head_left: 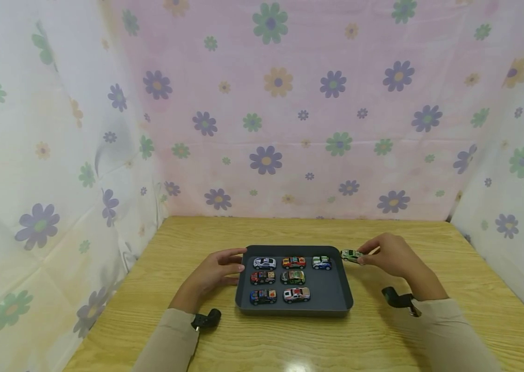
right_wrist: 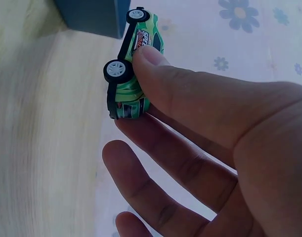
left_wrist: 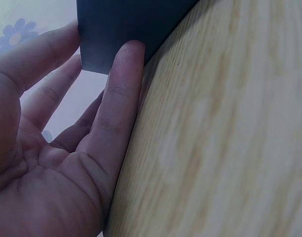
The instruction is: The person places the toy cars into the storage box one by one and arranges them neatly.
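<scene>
My right hand [head_left: 394,256] pinches a green toy car [head_left: 351,255] between thumb and fingers, right at the tray's upper right corner. In the right wrist view the green car [right_wrist: 136,64] shows its side and white-hubbed wheels, with the thumb over it and the lower fingers spread loosely. My left hand [head_left: 212,274] rests its fairly straight fingers against the left side of the dark grey tray [head_left: 329,294]. Up close in the left wrist view, a fingertip [left_wrist: 130,52] touches the tray's outer wall [left_wrist: 126,24].
Several toy cars stand inside the tray, among them a white car [head_left: 264,263], a red and yellow car [head_left: 294,263], a green-blue car [head_left: 321,263] and a white-red car [head_left: 296,295]. Flower-printed cloth [head_left: 266,129] encloses the wooden table [head_left: 262,341] at back and sides.
</scene>
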Demonstrator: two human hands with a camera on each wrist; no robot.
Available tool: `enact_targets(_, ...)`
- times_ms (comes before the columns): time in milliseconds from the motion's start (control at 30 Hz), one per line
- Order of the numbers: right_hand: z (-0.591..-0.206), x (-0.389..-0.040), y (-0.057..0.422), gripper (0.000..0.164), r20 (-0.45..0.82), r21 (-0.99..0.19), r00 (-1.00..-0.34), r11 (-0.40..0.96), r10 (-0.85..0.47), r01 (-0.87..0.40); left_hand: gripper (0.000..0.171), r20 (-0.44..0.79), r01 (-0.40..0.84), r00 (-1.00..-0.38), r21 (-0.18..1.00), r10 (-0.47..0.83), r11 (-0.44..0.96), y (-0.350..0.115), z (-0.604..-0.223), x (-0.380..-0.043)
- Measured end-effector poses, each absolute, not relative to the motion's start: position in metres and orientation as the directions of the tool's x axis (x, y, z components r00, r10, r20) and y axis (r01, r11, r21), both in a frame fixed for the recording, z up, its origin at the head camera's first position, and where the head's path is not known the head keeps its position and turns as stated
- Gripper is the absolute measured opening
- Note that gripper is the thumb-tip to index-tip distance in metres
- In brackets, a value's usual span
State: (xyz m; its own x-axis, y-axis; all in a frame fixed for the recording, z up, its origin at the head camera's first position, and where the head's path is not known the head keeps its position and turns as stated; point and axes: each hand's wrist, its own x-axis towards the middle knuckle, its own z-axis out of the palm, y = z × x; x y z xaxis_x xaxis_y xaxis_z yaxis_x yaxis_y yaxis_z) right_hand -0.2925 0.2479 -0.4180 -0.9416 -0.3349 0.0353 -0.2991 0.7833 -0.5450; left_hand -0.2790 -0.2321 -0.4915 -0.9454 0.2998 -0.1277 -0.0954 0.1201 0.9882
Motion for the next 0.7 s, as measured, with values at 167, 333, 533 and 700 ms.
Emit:
enact_targets(167, -0.414, -0.293, 0.243, 0.026, 0.043, -0.558, -0.94, 0.773, -0.338, -0.303, 0.061, -0.129, -0.095, -0.946, 0.987, 0.296, 0.128, -0.232, -0.493, -0.28)
enact_targets(333, -0.406, -0.294, 0.239, 0.025, 0.067, -0.581, -0.935, 0.748, -0.347, -0.32, 0.06, -0.136, -0.103, -0.947, 0.987, 0.29, 0.125, -0.233, -0.494, -0.281)
enact_targets(533, -0.398, -0.294, 0.233, 0.023, 0.074, -0.595, -0.922, 0.725, -0.38, -0.346, 0.061, -0.141, -0.109, -0.946, 0.987, 0.291, 0.122, -0.233, -0.494, -0.281)
enact_targets(700, -0.397, -0.295, 0.224, 0.021, 0.069, -0.609, -0.914, 0.709, -0.399, -0.356, 0.061, -0.143, -0.112, -0.945, 0.986, 0.293, 0.121, -0.233, -0.493, -0.281)
